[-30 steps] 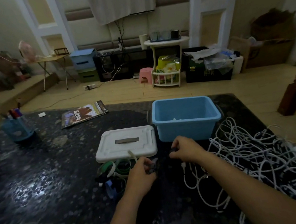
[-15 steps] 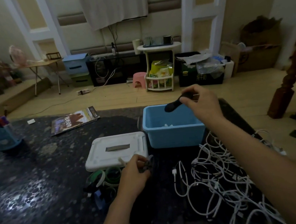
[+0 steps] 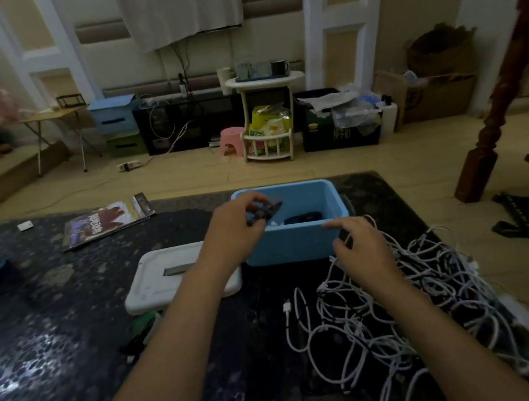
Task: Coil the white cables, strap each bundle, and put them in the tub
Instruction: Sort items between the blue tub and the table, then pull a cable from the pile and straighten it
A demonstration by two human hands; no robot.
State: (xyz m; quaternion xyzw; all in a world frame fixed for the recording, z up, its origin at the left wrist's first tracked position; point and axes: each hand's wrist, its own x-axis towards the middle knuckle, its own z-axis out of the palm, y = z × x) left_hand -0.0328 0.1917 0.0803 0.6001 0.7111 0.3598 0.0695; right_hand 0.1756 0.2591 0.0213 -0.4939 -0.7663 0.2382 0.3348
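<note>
Left hand (image 3: 237,224) pinches small dark straps (image 3: 266,209) over tub (image 3: 295,243) near-left rim. Right hand (image 3: 362,248), fingers loosely curled on white cables (image 3: 404,299) at heap's 11 o'clock edge; firm grasp unclear. Heap sprawls toward 5 o'clock from tub, nearer right hand. Dark bundle (image 3: 302,218) inside tub. White lid (image 3: 169,277) at tub's 8 o'clock. Dark speckled glossy desk (image 3: 38,331); dim cluttered room.

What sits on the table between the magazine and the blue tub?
In the head view, only bare dark tabletop lies between the magazine and the blue tub; the left hand, gripping small dark pieces, hovers over that gap.
</note>
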